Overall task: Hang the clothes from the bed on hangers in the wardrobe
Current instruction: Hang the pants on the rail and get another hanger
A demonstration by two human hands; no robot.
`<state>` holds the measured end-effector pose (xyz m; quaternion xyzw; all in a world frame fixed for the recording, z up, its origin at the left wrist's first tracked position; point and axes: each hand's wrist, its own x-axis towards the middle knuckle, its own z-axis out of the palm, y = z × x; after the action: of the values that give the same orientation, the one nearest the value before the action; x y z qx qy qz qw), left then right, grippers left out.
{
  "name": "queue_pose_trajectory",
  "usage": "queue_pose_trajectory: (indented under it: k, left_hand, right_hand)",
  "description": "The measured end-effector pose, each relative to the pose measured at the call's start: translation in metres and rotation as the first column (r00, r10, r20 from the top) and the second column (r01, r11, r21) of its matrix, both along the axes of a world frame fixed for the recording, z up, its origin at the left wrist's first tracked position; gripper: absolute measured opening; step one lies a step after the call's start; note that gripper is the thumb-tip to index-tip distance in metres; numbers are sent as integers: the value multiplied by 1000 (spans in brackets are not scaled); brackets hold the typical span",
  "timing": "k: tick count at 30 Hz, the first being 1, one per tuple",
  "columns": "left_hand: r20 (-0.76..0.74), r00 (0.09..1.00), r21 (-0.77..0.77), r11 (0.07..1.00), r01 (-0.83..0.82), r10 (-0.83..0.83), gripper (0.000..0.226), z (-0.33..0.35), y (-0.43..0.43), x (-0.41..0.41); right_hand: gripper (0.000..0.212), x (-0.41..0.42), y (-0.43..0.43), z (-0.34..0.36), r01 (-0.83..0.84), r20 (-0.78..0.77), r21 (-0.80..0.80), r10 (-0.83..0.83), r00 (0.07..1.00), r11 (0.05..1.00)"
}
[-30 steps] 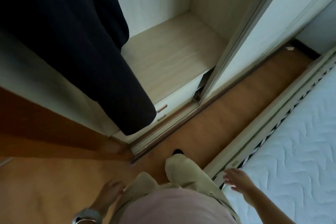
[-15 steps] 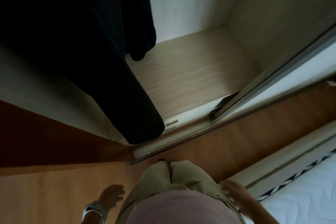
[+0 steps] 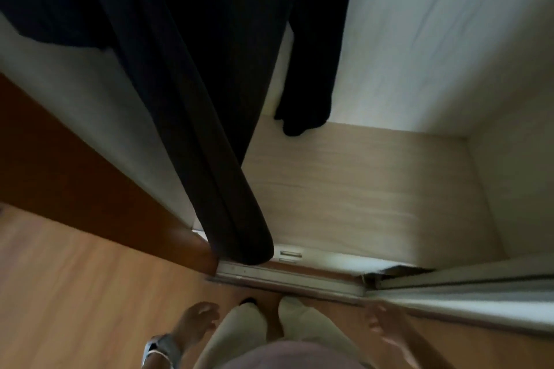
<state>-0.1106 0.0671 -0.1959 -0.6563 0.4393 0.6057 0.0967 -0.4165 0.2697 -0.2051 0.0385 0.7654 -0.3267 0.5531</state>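
Wardrobe (image 3: 434, 39) stands open, pale back wall and side walls, light wood-grain bottom shelf (image 3: 359, 183) bare where it shows. Inside on the left hangs a long dark garment (image 3: 186, 99), folds running straight down, its rounded lower end level with the front edge of the shelf and overlapping the door track (image 3: 284, 275) from this angle. Behind it, near the back wall, a second dark piece (image 3: 311, 54), narrower and shorter, ends just above the shelf; can't tell if it is a sleeve or a separate item. The tops of both are cut off by the frame, so what they hang from is not visible. Sliding door (image 3: 479, 299) is pushed to the right, its pale edge running along the track. Dark brown side panel (image 3: 75, 159) flanks the wardrobe on the left. Orange-brown wood floor (image 3: 75, 293) in front. The person stands right at the track, beige trousers (image 3: 239, 335), pinkish top (image 3: 284, 356) at the bottom edge. Left hand (image 3: 195, 323) low beside the left leg, fingers loosely spread, holding nothing, a watch (image 3: 163, 349) on the wrist. Right hand (image 3: 386, 326) low beside the right leg, blurred, fingers apart, nothing in it. Small metal handle (image 3: 290, 254) on the front below the shelf edge, just right of the garment's tip.
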Motion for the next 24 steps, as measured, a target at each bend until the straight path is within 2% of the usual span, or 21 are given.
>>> queue_pose_trajectory:
  k: [2,3,5,6,8,11,14,16,21,24]
  left_hand:
    - [-42,999,-160,987,-8,1,17,19,-4,-22]
    - [-94,996,-266,963,-30,5,19,32,-11,-34]
    - [-225,974,-428,898,-100,1,22,75,-32,-58]
    - [-264,962,-518,851,-86,-63,21,105,-42,-67]
    - [-335,926,-694,711,-115,-177,24,177,-62,-84]
    - [-432,851,-863,411,-294,-298,14,293,-81,-101]
    - [-482,785,-871,122,-475,-390,15,384,-97,-110]
    - [-446,783,-857,-43,-513,-434,23,431,-109,-115]
    - [-199,906,-807,-462,-368,-374,19,524,-134,-132]
    - [-138,948,-754,-591,-287,-285,19,575,-153,-142]
  right_hand:
    - [22,-24,-43,34,-121,-73,-67,116,991,990]
    - [17,-34,-69,55,-125,-115,-127,111,987,984]
    - [10,-52,-114,96,-216,-211,-232,167,963,948]
    - [12,-61,-138,117,-261,-248,-286,192,950,922]
    - [18,-69,-184,171,-351,-338,-403,219,915,845]
    - [20,-71,-236,260,-488,-497,-570,195,846,661]
    - [23,-64,-266,347,-612,-636,-637,128,761,468]
    - [21,-58,-280,398,-649,-684,-668,42,728,364]
    - [20,-47,-304,501,-733,-758,-652,-128,640,192]
    - [15,-41,-322,549,-747,-743,-652,-310,594,130]
